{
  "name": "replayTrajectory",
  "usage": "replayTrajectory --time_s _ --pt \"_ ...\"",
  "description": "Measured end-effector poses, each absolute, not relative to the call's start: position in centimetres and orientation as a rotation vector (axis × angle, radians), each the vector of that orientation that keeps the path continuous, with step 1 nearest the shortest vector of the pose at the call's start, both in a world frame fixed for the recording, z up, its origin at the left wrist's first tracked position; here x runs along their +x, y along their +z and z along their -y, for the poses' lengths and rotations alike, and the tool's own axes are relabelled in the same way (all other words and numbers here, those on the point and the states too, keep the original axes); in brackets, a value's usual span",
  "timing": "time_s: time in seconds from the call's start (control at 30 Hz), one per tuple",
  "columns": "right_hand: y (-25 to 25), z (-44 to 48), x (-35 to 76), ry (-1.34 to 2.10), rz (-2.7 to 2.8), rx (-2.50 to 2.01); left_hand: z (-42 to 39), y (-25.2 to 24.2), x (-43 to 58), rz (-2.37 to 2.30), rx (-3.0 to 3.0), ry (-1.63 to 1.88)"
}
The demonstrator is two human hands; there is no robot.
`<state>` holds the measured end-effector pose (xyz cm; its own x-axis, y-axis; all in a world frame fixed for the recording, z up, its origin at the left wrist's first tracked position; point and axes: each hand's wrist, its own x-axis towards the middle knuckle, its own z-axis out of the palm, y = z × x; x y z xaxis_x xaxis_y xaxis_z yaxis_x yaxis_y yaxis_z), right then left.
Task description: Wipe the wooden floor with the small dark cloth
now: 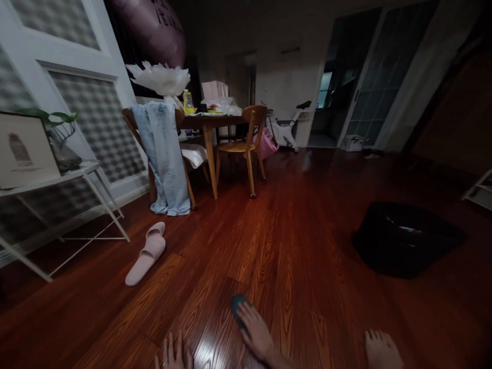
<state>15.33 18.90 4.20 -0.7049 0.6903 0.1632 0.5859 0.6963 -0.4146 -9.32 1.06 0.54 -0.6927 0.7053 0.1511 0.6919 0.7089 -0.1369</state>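
Note:
My left hand [174, 359] is at the bottom of the view, palm down, with its fingers stretched and spread and a ring on one finger. It holds nothing and is over the wooden floor [210, 320]. To its right, my right hand [257, 330] has its fingers over a dark teal cleaning cloth [238, 303], pressed against the floorboards. Part of the cloth is hidden beneath the fingers, so its full shape does not show. Light reflects off the floor between the two hands.
A pink slipper [147, 255] lies ahead on the left. On the right are a black tub [405, 241] and a bare foot [383, 352]. Farther off stand a wooden chair [250, 144], a table [207, 121], light blue jeans [164, 155] over another chair, and a white side table [88, 167].

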Motion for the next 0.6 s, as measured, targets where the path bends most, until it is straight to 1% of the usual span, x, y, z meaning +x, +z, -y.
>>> replayTrajectory --time_s 0.13,0.27,0.37,0.47,0.53,0.6 --pt "5.0 -24.6 22.0 0.377 2.326 -1.542 -0.9 0.4 -9.4 2.736 -1.124 0.067" --pt "3.7 -27.6 28.8 0.232 2.041 -1.859 -1.1 -0.2 -9.5 2.779 -1.115 0.052" --pt "1.8 -27.2 30.6 0.114 1.819 -1.953 -1.2 -0.4 -9.6 2.780 -1.111 0.050" --pt "0.7 -25.4 28.9 0.010 1.665 -1.989 -1.0 -0.4 -9.6 2.755 -1.123 0.052" --pt "0.5 -24.1 26.7 -0.013 1.643 -1.987 -0.9 -0.3 -9.5 2.750 -1.125 0.056" --pt "0.4 -23.0 24.2 0.057 1.759 -1.946 -0.9 -0.3 -9.5 2.749 -1.126 0.078"
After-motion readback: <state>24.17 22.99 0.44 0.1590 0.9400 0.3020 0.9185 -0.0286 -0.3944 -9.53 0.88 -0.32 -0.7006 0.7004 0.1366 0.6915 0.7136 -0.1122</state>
